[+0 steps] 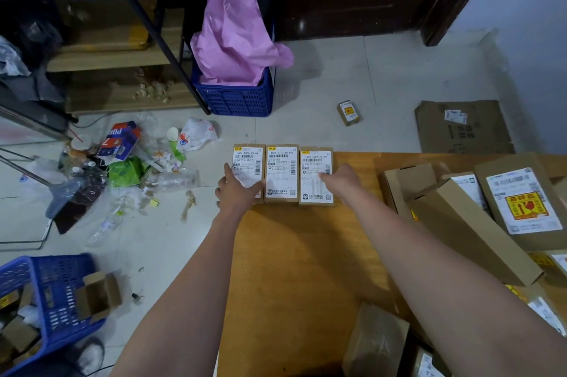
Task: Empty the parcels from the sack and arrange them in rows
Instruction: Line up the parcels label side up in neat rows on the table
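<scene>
Three labelled parcels [281,174] are squared into a first row at the counter [294,254] far edge, pressed by the left hand [237,189] and right hand [342,181]. Fingers are laid flat and straight, clamped on nothing. More boxes [469,223] are left heaped at the right, apparently awaiting arrangement.

- We see a wooden tabletop [294,269]; at its far edge three labelled parcels [281,174] lie flat, side by side in one row.
- On its right side we see loose cardboard boxes [472,223] heaped together.
- A small box [348,112] lies alone on the floor [383,75].
</scene>
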Available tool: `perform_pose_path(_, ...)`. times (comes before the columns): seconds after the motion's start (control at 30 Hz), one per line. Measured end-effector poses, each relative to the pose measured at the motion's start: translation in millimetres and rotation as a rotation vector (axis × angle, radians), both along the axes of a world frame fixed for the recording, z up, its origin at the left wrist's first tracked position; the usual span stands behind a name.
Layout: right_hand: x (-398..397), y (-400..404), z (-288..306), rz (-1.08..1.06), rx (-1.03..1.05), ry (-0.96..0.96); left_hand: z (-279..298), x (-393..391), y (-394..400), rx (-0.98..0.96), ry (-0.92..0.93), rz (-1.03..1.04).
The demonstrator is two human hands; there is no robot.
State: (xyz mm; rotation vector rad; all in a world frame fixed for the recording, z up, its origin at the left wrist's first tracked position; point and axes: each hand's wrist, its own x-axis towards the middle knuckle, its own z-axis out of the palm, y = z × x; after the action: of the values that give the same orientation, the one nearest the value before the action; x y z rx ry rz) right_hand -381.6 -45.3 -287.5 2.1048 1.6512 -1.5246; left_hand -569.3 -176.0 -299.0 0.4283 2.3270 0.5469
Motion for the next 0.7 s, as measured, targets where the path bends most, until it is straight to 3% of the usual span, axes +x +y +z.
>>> perform_pose_path(0.2, 15.2, -8.3, 26.1, 0.041, 0.062, -0.043, 29.9, 28.0, -4.1, 0.115, 0.190, 0.058)
perform_pose_path(0.57, 77.8, -63.6, 66.0, 0.118, 0.072, -0.083, 57.5, 130.2, -35.9, 0.227, 0.008, -0.170)
perform_pose_path(0.7, 109.2, -93.5, 74.1, 0.154, 0.029, -0.134, 55.7, 168.6, -55.7, 0.158, -0.102, -0.278)
